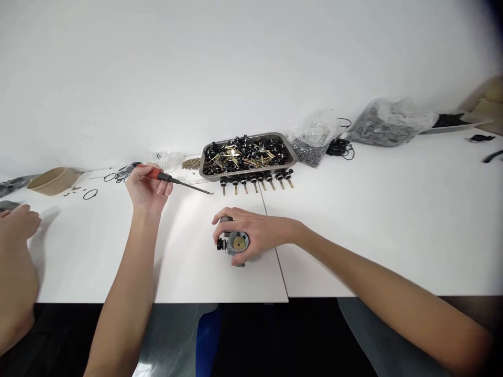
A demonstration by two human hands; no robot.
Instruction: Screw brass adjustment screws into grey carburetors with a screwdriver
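Note:
My left hand (147,188) is closed around the red and black handle of a screwdriver (161,176). Its long shaft points right and slightly down over the table, with a tiny brass-coloured screw (212,193) at the tip. My right hand (255,233) wraps over a small grey metal carburetor (231,243) and presses it on the table. A round bore with a brass-coloured disc (239,243) faces up, and a black fitting (220,244) sticks out on its left side. The fingers hide part of the body.
A metal tray (204,175) holds many black parts with brass-coloured stems; several similar parts (255,183) are lined up before it. Small brass pieces (191,164) lie left of it, plastic bags (314,144) right. A tan bowl (53,180) and another person's hand (19,222) are at left.

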